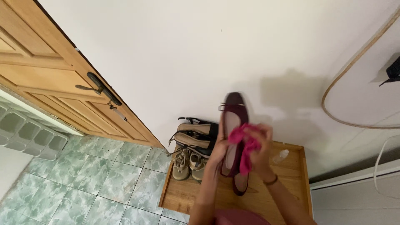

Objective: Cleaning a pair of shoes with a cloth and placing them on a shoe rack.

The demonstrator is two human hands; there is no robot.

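A low wooden platform (291, 166) on green tiled floor (96, 175) carries beige sandals (189, 160) and a small clear bottle (281, 156).

Middle of the maroon flat shoe (234, 125) hidden behind the pink cloth (246, 146) and both hands, left hand's (219, 152) grip largely behind the shoe, small clear object (280, 156) right of the shoe, perhaps a bottle, wooden surface (291, 183) cut off below.

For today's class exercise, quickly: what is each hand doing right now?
Left hand: closed on the maroon shoe, holding it up.
Right hand: closed on a pink cloth pressed against the shoe.
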